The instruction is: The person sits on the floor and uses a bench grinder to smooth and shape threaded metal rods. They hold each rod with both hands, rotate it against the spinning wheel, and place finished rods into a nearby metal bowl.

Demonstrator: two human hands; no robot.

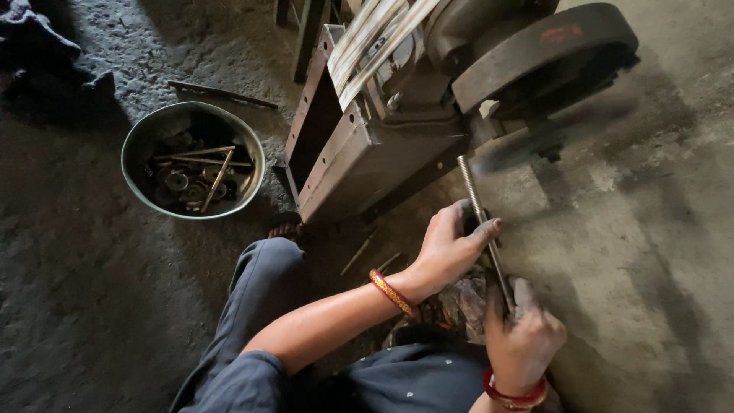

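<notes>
A long threaded metal rod (475,200) runs from near my lap up to the spinning grinding wheel (554,134), its far tip at the wheel's edge. My left hand (451,245) rests over the rod's middle, fingers curled on it. My right hand (524,336) grips the rod's near end, thumb on top. Both wrists wear red bangles. The wheel is blurred with motion under a dark curved guard (547,46).
The grinder's grey metal body (359,153) with a belt stands on the concrete floor. A round metal bowl (141,138) holding rods and small round parts sits at the left. Loose thin rods (222,93) lie on the floor. My knee (267,268) is bent beside the machine.
</notes>
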